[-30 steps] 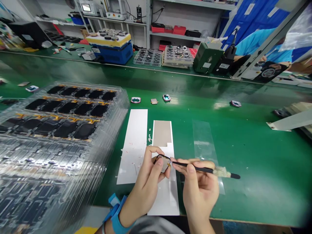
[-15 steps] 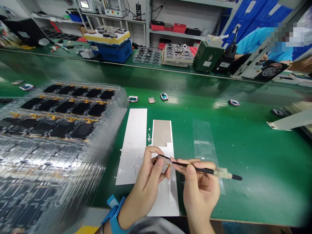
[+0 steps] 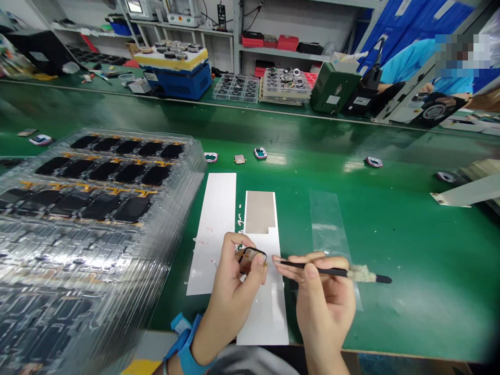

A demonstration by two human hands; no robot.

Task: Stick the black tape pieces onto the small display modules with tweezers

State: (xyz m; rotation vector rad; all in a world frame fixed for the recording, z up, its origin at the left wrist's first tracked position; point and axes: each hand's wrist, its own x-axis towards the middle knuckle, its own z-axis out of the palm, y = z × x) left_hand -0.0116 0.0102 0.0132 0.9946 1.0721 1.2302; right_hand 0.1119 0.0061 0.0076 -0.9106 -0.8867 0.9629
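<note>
Head: tweezers (image 3: 312,269) just beside probable bezel (image 3: 255,250)

The green surface (image 3: 410,260) carries a tall stack of clear plastic trays (image 3: 97,208) on the left side, and black screens sit in these trays. In the middle lie two white sheets (image 3: 214,208) side by side, and the right sheet has a tan film (image 3: 260,211) on it. A clear strip (image 3: 326,224) lies just beside them. Farther ahead, some small parts (image 3: 260,152) lie in a loose row, well apart from the sheets.

Nothing legible; white label (image 3: 333,100) on green equip. case (image 3: 330,86) seems too small/blurry to read.
</note>
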